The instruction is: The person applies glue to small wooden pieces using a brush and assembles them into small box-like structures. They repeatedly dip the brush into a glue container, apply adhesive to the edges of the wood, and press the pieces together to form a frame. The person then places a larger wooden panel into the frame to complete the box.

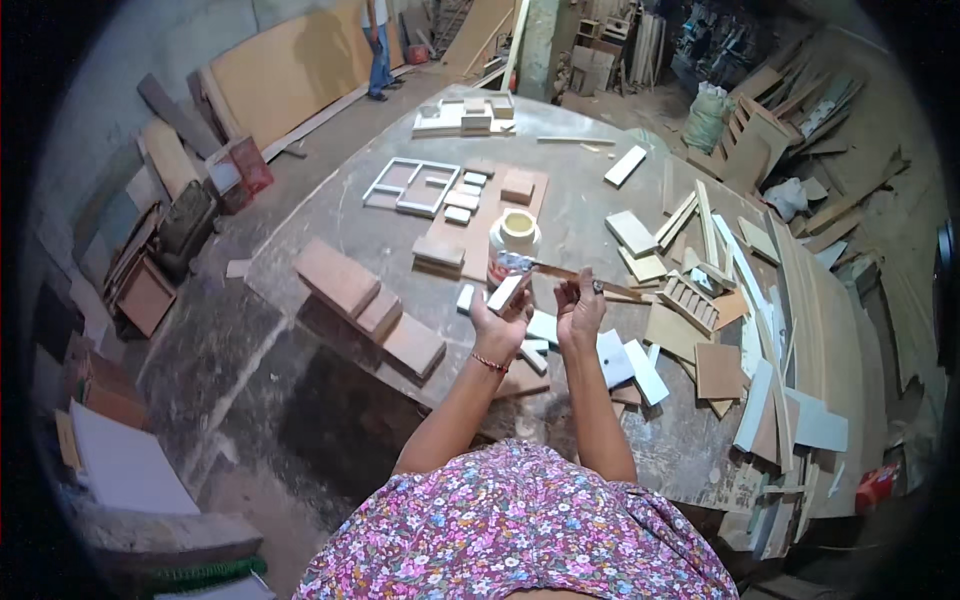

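My left hand is closed around a small white block, held up over the table. Pinched in my right hand, which wears a ring, is a flat wooden stick. Its far end, toward the left hand, is smeared pale, and the stick extends past the right hand to the right. Just beyond the hands an open cream tub stands, pale yellowish inside. More white blocks lie beneath and between my hands. Beyond the left hand, small white pieces rest on a brown board.
Brown blocks line the table's near left edge. A white divided frame and a small white assembly lie farther back. Wood offcuts crowd the right side. A person stands by a large panel at the back left.
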`<action>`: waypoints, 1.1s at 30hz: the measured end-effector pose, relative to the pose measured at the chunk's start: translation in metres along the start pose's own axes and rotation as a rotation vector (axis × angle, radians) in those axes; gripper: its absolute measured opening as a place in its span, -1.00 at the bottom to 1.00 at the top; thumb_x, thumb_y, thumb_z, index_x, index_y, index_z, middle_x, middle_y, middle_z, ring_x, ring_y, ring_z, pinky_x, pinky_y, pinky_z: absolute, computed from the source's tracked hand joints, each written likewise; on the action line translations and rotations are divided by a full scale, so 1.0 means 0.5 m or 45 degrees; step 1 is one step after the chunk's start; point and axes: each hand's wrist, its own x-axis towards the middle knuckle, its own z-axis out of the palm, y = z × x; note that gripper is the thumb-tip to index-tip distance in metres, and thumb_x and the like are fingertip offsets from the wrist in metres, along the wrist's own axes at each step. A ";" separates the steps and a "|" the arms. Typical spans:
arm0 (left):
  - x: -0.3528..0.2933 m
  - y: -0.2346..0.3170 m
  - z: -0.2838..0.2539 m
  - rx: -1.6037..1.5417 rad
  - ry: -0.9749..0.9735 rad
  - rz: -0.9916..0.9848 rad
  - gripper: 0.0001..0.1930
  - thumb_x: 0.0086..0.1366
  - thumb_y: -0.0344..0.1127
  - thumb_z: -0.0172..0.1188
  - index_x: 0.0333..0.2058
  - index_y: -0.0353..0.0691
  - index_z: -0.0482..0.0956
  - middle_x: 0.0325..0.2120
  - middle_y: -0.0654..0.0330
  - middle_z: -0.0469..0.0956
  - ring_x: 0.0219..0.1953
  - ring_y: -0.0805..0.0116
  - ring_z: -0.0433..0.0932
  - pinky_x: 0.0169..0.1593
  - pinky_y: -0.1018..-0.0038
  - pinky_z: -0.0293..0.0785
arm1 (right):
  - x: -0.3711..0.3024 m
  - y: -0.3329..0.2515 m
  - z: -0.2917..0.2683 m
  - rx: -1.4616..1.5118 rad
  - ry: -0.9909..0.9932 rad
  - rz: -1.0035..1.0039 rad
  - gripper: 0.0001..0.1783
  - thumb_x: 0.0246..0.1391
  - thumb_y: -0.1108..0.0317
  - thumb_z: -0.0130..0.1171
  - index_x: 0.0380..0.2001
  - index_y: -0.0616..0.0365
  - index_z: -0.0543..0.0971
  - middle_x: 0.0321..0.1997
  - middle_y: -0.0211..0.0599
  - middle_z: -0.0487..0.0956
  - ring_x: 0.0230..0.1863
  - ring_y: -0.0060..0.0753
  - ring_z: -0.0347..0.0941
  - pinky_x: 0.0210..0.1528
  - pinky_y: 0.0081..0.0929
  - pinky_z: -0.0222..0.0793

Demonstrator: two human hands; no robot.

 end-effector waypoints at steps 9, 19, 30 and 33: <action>-0.078 0.038 -0.083 0.195 0.034 0.205 -0.33 0.21 0.22 -0.41 -0.33 -0.37 0.39 -0.56 0.10 0.38 -0.60 0.33 0.29 -0.58 0.49 0.20 | -0.009 -0.008 -0.078 -0.008 0.013 0.223 -0.78 -0.05 0.24 0.19 -0.48 0.09 0.39 -0.59 -0.41 0.42 -0.54 -0.50 0.41 -0.50 -0.56 0.46; -0.117 0.071 -0.181 0.877 0.194 0.455 -0.79 0.17 -0.22 -0.02 -0.36 -0.26 0.42 -0.61 0.27 0.44 -0.66 0.53 0.41 -0.69 0.61 0.31 | -0.015 0.038 -0.096 -0.041 -0.101 0.443 -0.73 -0.08 0.20 0.21 -0.47 0.09 0.37 -0.55 -0.38 0.44 -0.54 -0.46 0.44 -0.51 -0.55 0.46; -0.144 0.031 -0.226 2.102 0.760 0.936 -0.63 -0.03 -0.27 0.20 -0.25 -0.38 0.45 -0.64 0.19 0.44 -0.58 0.44 0.40 -0.44 0.49 0.36 | -0.013 0.080 -0.144 -0.046 -0.122 0.610 -0.74 -0.01 0.24 0.14 -0.41 0.17 0.34 -0.51 -0.33 0.42 -0.51 -0.41 0.43 -0.47 -0.50 0.47; -0.159 0.014 -0.219 2.275 0.768 0.975 -0.65 -0.06 -0.31 0.20 -0.27 -0.35 0.46 -0.62 0.13 0.46 -0.56 0.33 0.44 -0.41 0.44 0.38 | -0.046 0.099 -0.148 0.026 -0.205 0.759 -0.77 -0.01 0.26 0.14 -0.40 0.14 0.35 -0.50 -0.33 0.43 -0.48 -0.38 0.45 -0.40 -0.41 0.50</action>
